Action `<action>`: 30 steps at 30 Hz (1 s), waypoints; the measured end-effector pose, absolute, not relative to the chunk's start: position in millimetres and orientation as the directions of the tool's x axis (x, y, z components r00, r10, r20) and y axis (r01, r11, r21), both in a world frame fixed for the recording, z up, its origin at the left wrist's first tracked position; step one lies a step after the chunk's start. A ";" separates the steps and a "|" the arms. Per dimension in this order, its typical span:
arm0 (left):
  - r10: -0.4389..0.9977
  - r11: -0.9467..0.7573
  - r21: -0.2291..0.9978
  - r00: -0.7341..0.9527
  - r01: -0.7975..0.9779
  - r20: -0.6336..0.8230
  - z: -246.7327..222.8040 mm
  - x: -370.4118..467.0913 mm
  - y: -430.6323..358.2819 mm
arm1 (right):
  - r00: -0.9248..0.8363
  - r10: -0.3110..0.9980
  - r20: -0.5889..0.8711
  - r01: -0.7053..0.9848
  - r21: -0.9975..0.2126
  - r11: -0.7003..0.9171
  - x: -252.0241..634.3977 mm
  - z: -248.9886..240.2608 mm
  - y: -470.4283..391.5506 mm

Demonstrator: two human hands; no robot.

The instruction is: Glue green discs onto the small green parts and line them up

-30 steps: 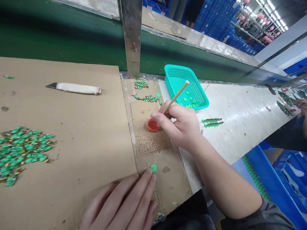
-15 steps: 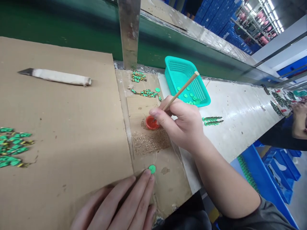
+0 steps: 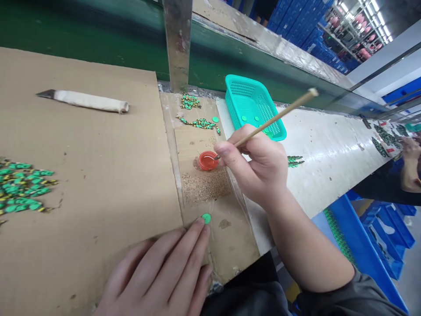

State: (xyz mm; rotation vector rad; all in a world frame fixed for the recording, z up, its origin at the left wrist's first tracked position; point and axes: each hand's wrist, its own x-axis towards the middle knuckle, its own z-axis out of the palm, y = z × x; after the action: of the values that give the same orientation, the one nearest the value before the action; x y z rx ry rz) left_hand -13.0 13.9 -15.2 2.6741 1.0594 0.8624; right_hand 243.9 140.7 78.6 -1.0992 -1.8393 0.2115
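Stick (image 3: pixel 276 117) tip at red cap (image 3: pixel 208 160) rim

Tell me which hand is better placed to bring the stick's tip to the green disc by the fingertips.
Right. The right hand already grips the stick, its tip at the red cap. The left hand lies flat, fingers touching the green disc, steadying it.

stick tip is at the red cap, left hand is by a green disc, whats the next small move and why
Probably lift the stick out of the red cap and bring its tip down to the green disc. The right hand holds the stick with its tip at the cap, and the left hand lies flat with fingertips touching the disc, as if steadying it.
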 end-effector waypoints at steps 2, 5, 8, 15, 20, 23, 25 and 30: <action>0.681 -0.731 0.359 0.586 0.580 0.439 -16.4 -17.1 13.9 | -0.099 0.750 0.654 0.573 -0.579 0.580 242.2 84.8 122.8; 0.706 -0.708 0.391 0.582 0.588 0.403 -17.1 -20.1 10.5 | -0.032 0.735 0.677 0.497 -0.627 0.599 237.3 83.5 88.7; 0.712 -0.702 0.402 0.596 0.588 0.372 -16.2 -19.3 7.0 | -0.014 0.737 0.676 0.452 -0.653 0.608 231.0 67.0 58.7; 0.712 -0.700 0.322 0.597 0.637 0.369 -5.3 -8.8 4.4 | -0.051 0.742 0.668 0.498 -0.627 0.599 222.3 35.1 39.6; 0.693 -0.716 0.263 0.613 0.647 0.379 -0.8 -4.1 2.9 | -0.094 0.772 0.629 0.527 -0.626 0.574 221.5 33.9 40.5; 0.697 -0.713 0.267 0.614 0.648 0.371 -1.2 -4.6 2.9 | -0.096 0.790 0.606 0.537 -0.636 0.553 221.3 32.7 39.3; 0.709 -0.703 0.281 0.607 0.654 0.359 -1.3 -5.4 2.8 | -0.088 0.801 0.593 0.544 -0.645 0.537 221.3 31.5 38.4; 0.699 -0.713 0.286 0.618 0.640 0.359 -0.2 -5.1 3.2 | -0.094 0.805 0.586 0.549 -0.644 0.533 221.5 30.2 38.1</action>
State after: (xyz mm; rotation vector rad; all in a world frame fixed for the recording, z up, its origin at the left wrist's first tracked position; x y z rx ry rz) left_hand -5.1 3.2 -0.2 2.7071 1.1267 0.6858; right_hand 221.5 38.1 30.2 -1.1313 -1.7702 0.3191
